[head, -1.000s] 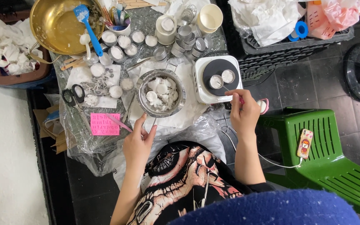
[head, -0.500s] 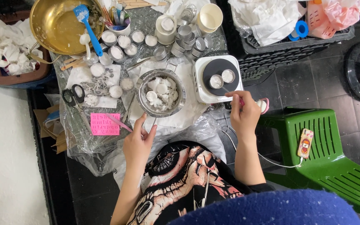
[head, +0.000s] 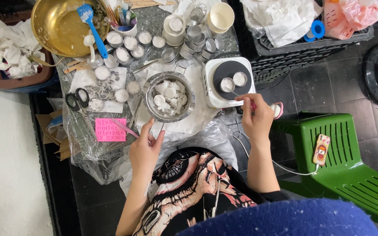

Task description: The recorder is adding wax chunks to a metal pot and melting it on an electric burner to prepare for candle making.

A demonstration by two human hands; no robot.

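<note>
Seen from the head camera, the left hand (head: 145,146) has its fingers pinched on the thin handle of a steel pot (head: 169,97) full of white wax pieces, just ahead of it. The right hand (head: 256,116) pinches a slender stick, its tip reaching a small tin (head: 227,84) on the white hot plate (head: 212,94) just ahead. Scissors (head: 78,101) lie on the surface left of the left hand.

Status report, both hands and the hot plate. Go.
Left hand on the steel bowl's handle. Right hand holds a thin tool, tip at a small tin on the hot plate. Nothing between.
</note>
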